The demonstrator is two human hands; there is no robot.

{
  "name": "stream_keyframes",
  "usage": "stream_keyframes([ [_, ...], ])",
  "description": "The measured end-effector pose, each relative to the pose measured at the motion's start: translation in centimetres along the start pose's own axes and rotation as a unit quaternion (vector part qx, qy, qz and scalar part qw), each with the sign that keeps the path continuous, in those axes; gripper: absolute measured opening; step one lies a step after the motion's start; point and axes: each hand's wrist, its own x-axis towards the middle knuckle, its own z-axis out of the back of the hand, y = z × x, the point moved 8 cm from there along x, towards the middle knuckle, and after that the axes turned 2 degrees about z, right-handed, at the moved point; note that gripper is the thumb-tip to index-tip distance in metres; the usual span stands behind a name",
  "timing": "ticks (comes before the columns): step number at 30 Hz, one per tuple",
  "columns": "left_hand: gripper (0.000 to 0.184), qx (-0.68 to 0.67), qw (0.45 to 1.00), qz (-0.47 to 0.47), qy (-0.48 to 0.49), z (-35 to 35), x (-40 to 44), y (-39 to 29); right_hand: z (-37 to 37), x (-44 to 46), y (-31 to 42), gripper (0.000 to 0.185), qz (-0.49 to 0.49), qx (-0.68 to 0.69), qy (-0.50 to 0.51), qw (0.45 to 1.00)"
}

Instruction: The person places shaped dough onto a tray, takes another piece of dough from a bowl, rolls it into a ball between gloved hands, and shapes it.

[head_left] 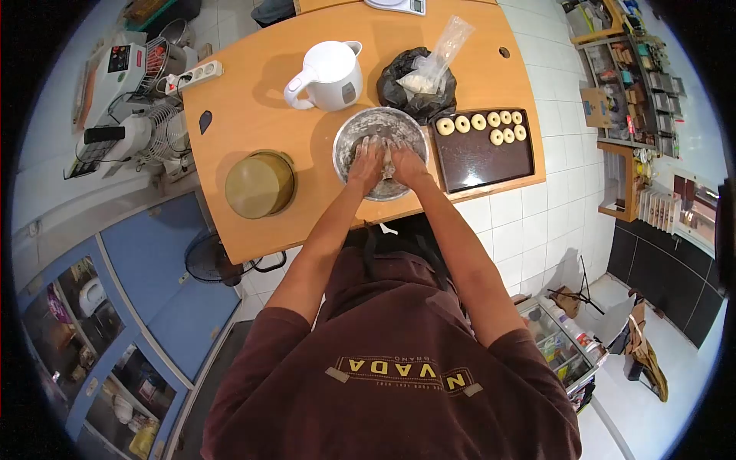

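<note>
Both hands are inside a metal mixing bowl [345, 126] whose inner wall is smeared with pale flour or dough. My left hand [366, 162] lies in its left half, fingers stretched forward and dusted white. On the right side, my right hand [406, 162] also has its fingers extended against the inside of the bowl. A little pale dough [388, 165] shows between the hands; what lies under the palms is hidden.
A dark tray [487, 165] with several dough rings [462, 123] stands right of the bowl. Behind are a white electric kettle [333, 73] and a black plastic bag [399, 92] with a clear bag [441, 57]. A greenish round container [257, 186] stands left, on the wooden table [230, 115].
</note>
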Motion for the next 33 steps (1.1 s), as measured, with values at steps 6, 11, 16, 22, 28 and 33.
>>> stream_keyframes([
  [6, 0.081, 0.064, 0.997, -0.021, -0.047, -2.1, 0.7, 0.3, -1.4, 0.8, -0.7, 0.071, -0.008, -0.018, 0.007, 1.000],
  [11, 0.069, 0.008, 1.000, 0.023, -0.012, -1.7, 0.9, 0.2, 1.2, -0.2, 0.9, 0.062, -0.106, -0.032, -0.021, 0.994],
  [16, 0.068, 0.012, 0.998, 0.051, 0.032, -1.7, 1.0, 0.3, 0.1, 0.8, 0.0, 0.032, -0.128, 0.000, 0.015, 0.992],
  [22, 0.073, 0.128, 0.983, 0.073, 0.112, -4.5, 1.5, 1.3, 0.6, 0.9, 0.2, 0.031, -0.174, 0.038, -0.019, 0.984],
  [28, 0.069, 0.158, 0.974, 0.075, 0.145, -2.5, 0.7, 0.3, 1.9, -0.2, 0.4, 0.042, -0.230, 0.131, 0.043, 0.963],
  [33, 0.072, 0.164, 0.976, 0.076, 0.121, -3.2, 0.8, 0.7, 3.4, -1.9, 0.9, 0.044, -0.242, 0.164, 0.063, 0.954],
])
